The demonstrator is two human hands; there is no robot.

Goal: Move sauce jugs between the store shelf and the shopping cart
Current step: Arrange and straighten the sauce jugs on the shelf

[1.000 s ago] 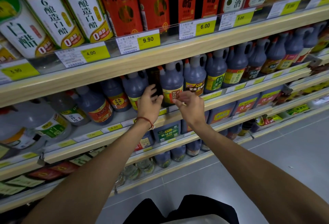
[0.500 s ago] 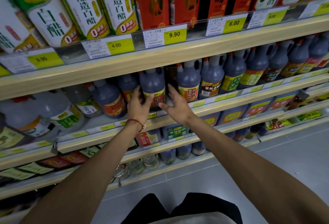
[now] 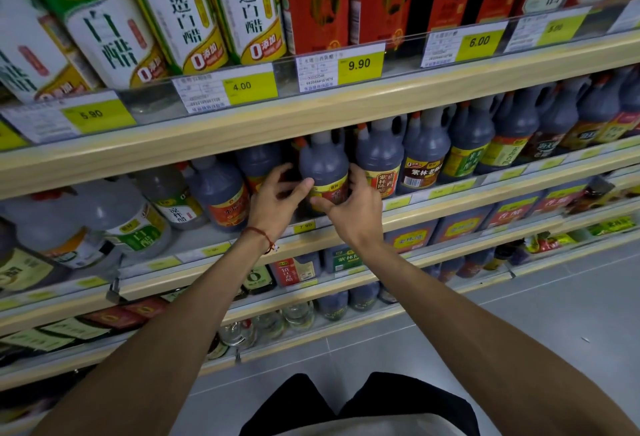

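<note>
Noted on the second shelf [image 3: 450, 209] from the top: dark sauce jug [image 3: 323, 165], upright, in the front row, base on the shelf board as far as can be told. Red cap and moulded handle at the top; yellow-and-red label low on the body, partly covered by thumbs.

Left hand [image 3: 277, 198]: closed round the jug's left flank, thumb tip against the label's upper edge, fingers curled behind. Red cord bracelet [image 3: 260, 235] at the wrist.

Right hand [image 3: 353, 207]: closed round the jug's right flank, thumb laid across the lower front of the label, fingers wrapped between this jug and the neighbouring jug [image 3: 379, 162] just beside it on the right.

Further dark jug [image 3: 258, 162] just to the left, partly hidden by the left hand's fingers. Clear pale jugs [image 3: 114, 221] well apart at the left end of the same shelf.

Above: white vinegar bottles [image 3: 183, 9] and red cartons [image 3: 315, 2], with a yellow price tag reading 9.90 [image 3: 358, 64] on the rail.

Below: two lower shelves of bottles, then grey tiled floor [image 3: 519, 314].
</note>
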